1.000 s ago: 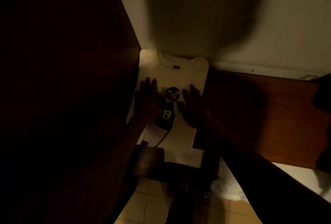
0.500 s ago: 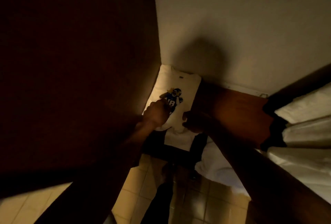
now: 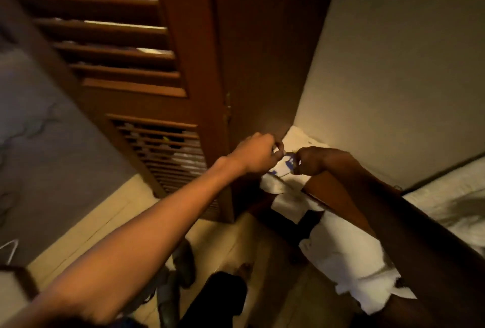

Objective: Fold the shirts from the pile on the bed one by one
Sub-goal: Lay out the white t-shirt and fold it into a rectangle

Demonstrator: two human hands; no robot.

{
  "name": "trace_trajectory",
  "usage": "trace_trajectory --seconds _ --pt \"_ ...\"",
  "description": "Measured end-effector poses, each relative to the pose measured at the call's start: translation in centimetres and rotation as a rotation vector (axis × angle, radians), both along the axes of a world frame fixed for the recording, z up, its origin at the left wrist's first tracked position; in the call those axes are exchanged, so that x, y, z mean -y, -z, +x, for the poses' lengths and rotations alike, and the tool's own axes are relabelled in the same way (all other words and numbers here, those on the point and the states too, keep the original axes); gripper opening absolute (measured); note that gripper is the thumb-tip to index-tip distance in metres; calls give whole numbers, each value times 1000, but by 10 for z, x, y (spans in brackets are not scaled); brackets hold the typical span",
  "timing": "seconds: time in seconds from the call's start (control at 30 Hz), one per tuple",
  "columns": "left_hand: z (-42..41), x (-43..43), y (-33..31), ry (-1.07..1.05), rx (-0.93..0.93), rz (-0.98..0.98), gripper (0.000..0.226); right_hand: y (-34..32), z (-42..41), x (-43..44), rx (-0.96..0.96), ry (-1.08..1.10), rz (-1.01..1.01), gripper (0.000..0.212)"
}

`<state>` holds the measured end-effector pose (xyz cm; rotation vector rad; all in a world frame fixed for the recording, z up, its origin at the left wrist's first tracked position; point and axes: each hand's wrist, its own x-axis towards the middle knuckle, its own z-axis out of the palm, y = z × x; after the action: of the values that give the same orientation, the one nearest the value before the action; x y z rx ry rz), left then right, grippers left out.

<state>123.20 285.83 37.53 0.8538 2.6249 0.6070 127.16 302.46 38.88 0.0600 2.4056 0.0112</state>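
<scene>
The white shirt (image 3: 278, 186) with a blue print lies on a wooden tabletop (image 3: 326, 189) just right of the wardrobe (image 3: 199, 70), in the corner the wardrobe makes with the wall (image 3: 399, 70). Its long axis runs from that corner toward the person, and the near end hangs over the tabletop's edge. The left hand (image 3: 258, 153) and the right hand (image 3: 312, 161) meet over the middle of the shirt, fingers curled, each pinching a bit of the cloth at the print. The hands hide most of the print, and motion blur softens the folds. Behind the wardrobe's lower slats (image 3: 168, 151) something pale shows, too dim to name. Right of the wardrobe, past the tabletop, lies the bed (image 3: 446, 196), from which white cloth (image 3: 341, 251) hangs. Below the wardrobe, dark shoes (image 3: 183, 258) stand on the tiled floor (image 3: 91, 235).
</scene>
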Motion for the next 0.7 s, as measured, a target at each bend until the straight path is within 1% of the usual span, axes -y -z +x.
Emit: trace_trajectory --seconds 0.03,0.07,0.1,0.17,0.23,0.37,0.47,0.57,0.7 --pt "8 25 -10 -4 -25 -38 33 -5 -2 14 24 -7 -33 35" --pt "14 49 -18 -16 -46 -63 39 -14 -3 34 36 8 -43 26" --pt "19 76 -28 -46 -47 -114 41 -16 -6 54 29 -1 -76 16" --pt "24 129 -43 -64 -38 -147 33 -18 -15 94 54 -57 -124 13" --pt "29 184 -60 -120 -14 -180 27 -23 -24 146 154 -170 -154 7" --pt "31 292 -69 -329 -5 -223 19 -30 -48 250 147 -267 -274 19" --pt "29 365 -72 -482 -15 -235 22 -50 -62 329 170 -440 -287 31" --pt "23 434 -68 -639 -3 -223 23 -62 -82 405 214 -559 -305 33" --pt "-12 521 -65 -768 60 -208 20 -68 -125 496 240 -618 -266 31"
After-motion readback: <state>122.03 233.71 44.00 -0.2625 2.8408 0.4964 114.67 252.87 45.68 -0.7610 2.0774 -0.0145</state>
